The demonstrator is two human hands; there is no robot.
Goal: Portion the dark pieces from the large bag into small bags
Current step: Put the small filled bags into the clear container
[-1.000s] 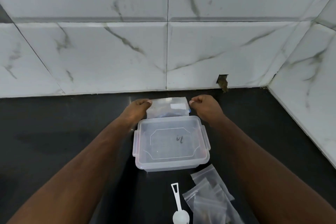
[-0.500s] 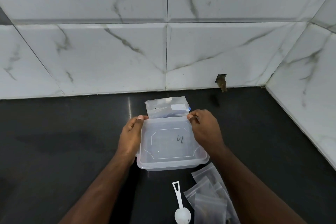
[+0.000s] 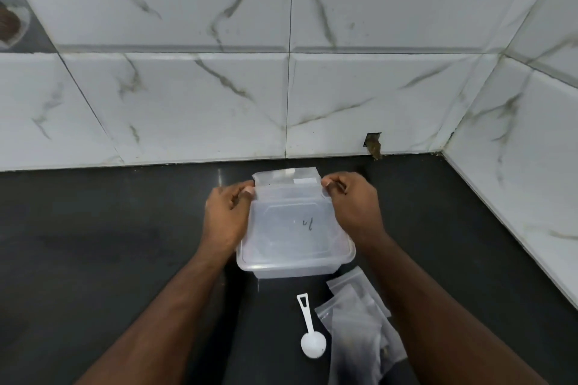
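A clear plastic container stands on the black counter. Its lid is tilted, with the far edge raised. My left hand pinches the lid's far left corner and my right hand pinches its far right corner. Behind the container, partly hidden by the lid, lies a clear bag with a white label. Several small clear zip bags lie in a heap at the near right. The lowest of them shows some dark bits inside. A white plastic scoop lies next to them.
White marble-look tiled walls close the counter at the back and on the right, meeting in a corner at the far right. A small hole is in the back wall near the counter.
Both hands came back from the bag behind the container to the lid's far corners. The lid's far edge has risen.
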